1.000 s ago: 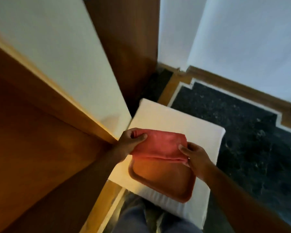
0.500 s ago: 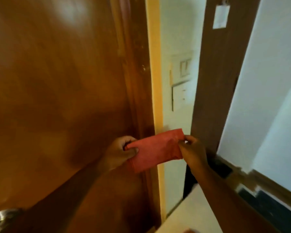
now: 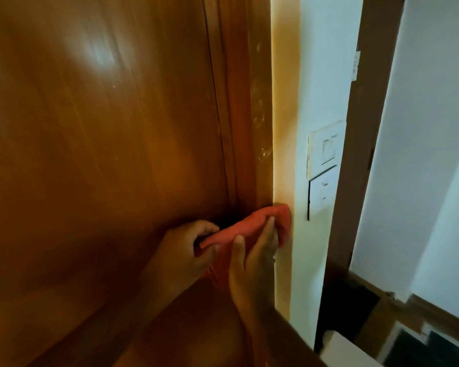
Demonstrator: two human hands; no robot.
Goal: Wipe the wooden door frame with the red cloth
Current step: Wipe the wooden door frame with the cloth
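Observation:
The wooden door frame (image 3: pixel 252 107) runs upright between the brown door (image 3: pixel 98 144) and the white wall. A red cloth (image 3: pixel 252 221) is pressed against the frame's lower part, wrapped over its right edge. My left hand (image 3: pixel 186 250) grips the cloth's left end beside the door. My right hand (image 3: pixel 255 258) lies flat on the cloth with fingers extended, pressing it onto the frame. The frame below the cloth is hidden by my hands and forearms.
A white wall strip with two switch plates (image 3: pixel 325 168) stands right of the frame. A second dark wooden post (image 3: pixel 355 144) rises further right. A white cushion corner (image 3: pixel 347 350) and dark floor (image 3: pixel 419 348) show at bottom right.
My view rose from the cushion and tray to the door. Both hands carried the red cloth up and pressed it against the door frame, the right hand now flat on it.

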